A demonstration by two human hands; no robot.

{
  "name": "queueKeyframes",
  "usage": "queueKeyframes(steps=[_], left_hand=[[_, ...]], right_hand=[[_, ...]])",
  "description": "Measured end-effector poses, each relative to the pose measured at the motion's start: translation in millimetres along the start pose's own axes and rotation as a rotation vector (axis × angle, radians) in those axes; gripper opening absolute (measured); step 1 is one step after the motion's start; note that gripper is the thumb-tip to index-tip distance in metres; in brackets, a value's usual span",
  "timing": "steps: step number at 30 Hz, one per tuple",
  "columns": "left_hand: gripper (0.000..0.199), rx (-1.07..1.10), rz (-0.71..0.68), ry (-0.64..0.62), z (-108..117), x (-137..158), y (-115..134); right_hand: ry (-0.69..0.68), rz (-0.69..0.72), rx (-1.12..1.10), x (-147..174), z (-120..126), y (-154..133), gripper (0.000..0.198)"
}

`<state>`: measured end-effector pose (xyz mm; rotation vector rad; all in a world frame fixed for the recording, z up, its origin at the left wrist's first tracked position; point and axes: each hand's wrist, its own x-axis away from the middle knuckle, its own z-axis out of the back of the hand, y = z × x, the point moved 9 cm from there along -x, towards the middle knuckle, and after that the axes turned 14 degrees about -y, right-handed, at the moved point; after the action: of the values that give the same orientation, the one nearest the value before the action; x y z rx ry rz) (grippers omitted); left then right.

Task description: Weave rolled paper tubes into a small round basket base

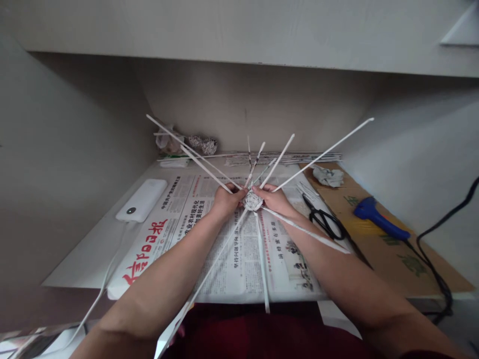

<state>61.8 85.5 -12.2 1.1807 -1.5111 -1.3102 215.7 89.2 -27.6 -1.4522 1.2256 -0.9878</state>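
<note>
My left hand (226, 199) and right hand (276, 198) pinch a spoked paper weave (253, 201) over the bench (90, 259), beyond its front edge.

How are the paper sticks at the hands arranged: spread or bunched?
Spread: the sticks fan out in many directions from the woven centre, gripped between the left hand and right hand.

The left arm (164, 274) and right arm (344, 274), bare, reach over the near edge of the bench (80, 267) and converge toward its middle. The left hand (226, 200) and right hand (277, 199) face each other, near but apart, in a pinching grip: fingers (269, 187) bent, thumbs (241, 194) uppermost and pointing inward.
</note>
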Motion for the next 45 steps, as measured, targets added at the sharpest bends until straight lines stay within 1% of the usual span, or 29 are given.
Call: queueKeyframes(steps=[5, 10, 13, 16, 20, 24, 28, 31, 34, 36, 38, 40, 41, 43, 45], left_hand=[[0.018, 0.031, -0.024, -0.027, -3, -2, 0], [0.017, 0.025, 0.022, -0.036, -4, -2, -5], [0.015, -0.006, 0.048, -0.041, -4, -2, -7], [0.016, -0.096, 0.036, -0.010, 0, -2, -7], [0.018, -0.218, -0.051, 0.053, 6, -1, -1], [0.019, -0.232, -0.137, 0.079, 6, 1, 5], [0.013, -0.234, -0.150, 0.076, 3, 4, 10], [0.010, -0.280, -0.133, 0.096, 3, 6, 12], [0.007, -0.372, -0.140, 0.123, 4, 8, 19], [0.005, -0.441, -0.156, 0.113, 3, 8, 23], [0.007, -0.489, -0.170, 0.086, 0, 8, 24], [0.008, -0.468, -0.180, 0.057, -1, 6, 22], [0.008, -0.421, -0.181, 0.045, -1, 5, 19], [0.011, -0.249, -0.163, 0.025, 0, 1, 11], [0.017, -0.030, -0.092, -0.003, 0, -2, 0]], right_hand=[[-0.073, -0.086, -0.134, -2, -5, 7, 0.043], [-0.126, -0.061, -0.163, -3, -8, 4, 0.040], [-0.106, -0.048, -0.170, -4, -7, 3, 0.041], [-0.072, -0.029, -0.142, -4, -5, 2, 0.041], [-0.004, -0.006, -0.117, -3, -1, 4, 0.040], [0.026, -0.011, -0.088, -2, 2, 7, 0.040], [0.039, -0.002, -0.049, -3, 5, 7, 0.034], [0.033, 0.010, -0.032, -3, 5, 5, 0.029], [-0.009, -0.010, -0.045, -1, -1, 3, 0.028], [-0.050, -0.022, -0.066, 2, -8, 1, 0.029], [-0.058, -0.028, -0.061, 5, -12, -1, 0.030], [-0.003, -0.020, -0.013, 6, -7, -2, 0.031], [0.035, -0.009, 0.010, 5, -3, -3, 0.031], [0.088, 0.018, 0.018, 3, 4, -3, 0.026], [0.070, 0.033, -0.032, -2, 6, -2, 0.022]])
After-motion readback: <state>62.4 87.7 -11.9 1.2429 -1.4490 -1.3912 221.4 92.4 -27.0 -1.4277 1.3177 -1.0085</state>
